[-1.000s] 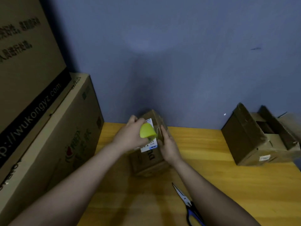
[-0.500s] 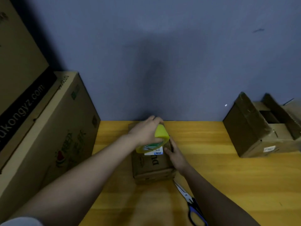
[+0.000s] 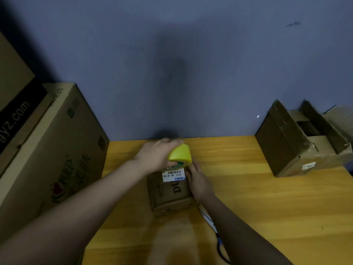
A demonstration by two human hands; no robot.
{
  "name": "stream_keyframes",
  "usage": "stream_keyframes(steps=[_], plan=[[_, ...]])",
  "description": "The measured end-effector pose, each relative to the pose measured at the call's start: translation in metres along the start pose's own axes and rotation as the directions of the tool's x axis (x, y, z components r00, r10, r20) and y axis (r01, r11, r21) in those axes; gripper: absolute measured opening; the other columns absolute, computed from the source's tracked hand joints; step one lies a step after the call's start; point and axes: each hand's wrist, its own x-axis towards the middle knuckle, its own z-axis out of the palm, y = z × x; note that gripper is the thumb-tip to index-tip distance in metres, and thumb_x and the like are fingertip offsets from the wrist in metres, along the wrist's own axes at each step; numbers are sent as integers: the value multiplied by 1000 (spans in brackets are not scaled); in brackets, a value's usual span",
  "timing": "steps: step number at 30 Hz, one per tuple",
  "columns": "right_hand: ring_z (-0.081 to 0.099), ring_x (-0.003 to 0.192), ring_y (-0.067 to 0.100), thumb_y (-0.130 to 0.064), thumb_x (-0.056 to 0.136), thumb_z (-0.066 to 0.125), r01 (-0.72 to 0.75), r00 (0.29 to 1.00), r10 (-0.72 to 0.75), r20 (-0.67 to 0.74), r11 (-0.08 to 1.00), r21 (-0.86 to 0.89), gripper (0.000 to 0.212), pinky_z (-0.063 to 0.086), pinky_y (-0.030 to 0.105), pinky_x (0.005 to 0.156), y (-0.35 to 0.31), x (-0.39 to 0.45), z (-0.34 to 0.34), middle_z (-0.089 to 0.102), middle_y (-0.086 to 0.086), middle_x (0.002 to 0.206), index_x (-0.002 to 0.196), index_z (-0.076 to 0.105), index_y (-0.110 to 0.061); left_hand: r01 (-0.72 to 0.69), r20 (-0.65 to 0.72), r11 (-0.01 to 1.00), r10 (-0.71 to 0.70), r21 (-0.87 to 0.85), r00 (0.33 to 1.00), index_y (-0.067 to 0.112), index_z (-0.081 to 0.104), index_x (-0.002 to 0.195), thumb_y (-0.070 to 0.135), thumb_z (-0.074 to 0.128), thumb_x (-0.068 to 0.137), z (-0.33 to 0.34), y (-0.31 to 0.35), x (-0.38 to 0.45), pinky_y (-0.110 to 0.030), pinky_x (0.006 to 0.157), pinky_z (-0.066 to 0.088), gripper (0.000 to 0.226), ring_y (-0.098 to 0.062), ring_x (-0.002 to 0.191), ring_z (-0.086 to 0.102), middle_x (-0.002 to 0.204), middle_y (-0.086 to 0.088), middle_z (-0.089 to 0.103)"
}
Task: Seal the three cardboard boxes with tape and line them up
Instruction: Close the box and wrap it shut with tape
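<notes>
Head view: small box (image 3: 171, 190) between hands, left hand (image 3: 154, 156) gripping tape (image 3: 180, 155).

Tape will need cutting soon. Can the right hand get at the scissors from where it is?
Probably yes. The right hand rests against the small box, and the scissors lie on the table just behind it, partly under that forearm. Drawing the hand back should reach them; nothing else covers them.

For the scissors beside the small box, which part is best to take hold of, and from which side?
Take the scissors by the blue handle loops, the end nearer the person, coming from above. They lie flat on the table with the blades pointing toward the small box; the right hand is nearest.
</notes>
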Motion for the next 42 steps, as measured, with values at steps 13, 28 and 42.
stream_keyframes(steps=[13, 28, 42], plan=[[52, 115, 13, -19, 101, 40, 40, 996, -46, -82, 997, -72, 59, 52, 31, 81, -8, -5, -1, 10, -11, 160, 153, 14, -26, 69, -34, 979, -77, -193, 996, 33, 22, 145, 48, 63, 85, 10, -14, 0, -34, 85, 46, 73, -26, 116, 52, 130, -5, 47], [27, 143, 24, -63, 90, 22, 216, 967, -255, 29, 750, -625, 79, 36, 47, 109, -13, -4, -13, 40, 9, 149, 141, 44, -7, 98, -14, 981, -102, -170, 995, 30, 25, 142, 55, 61, 83, 12, -10, 1, -40, 84, 51, 73, -29, 112, 54, 131, -6, 45], [-8, 148, 16, -78, 69, -17, 227, 973, -171, 152, 819, -527, 107, 0, 39, 119, -14, -4, -18, 11, 1, 161, 153, 11, -17, 67, -71, 849, -122, -523, 990, 37, 29, 144, 48, 63, 84, 20, -13, -21, -34, 85, 51, 70, -22, 118, 53, 138, 1, 49]])
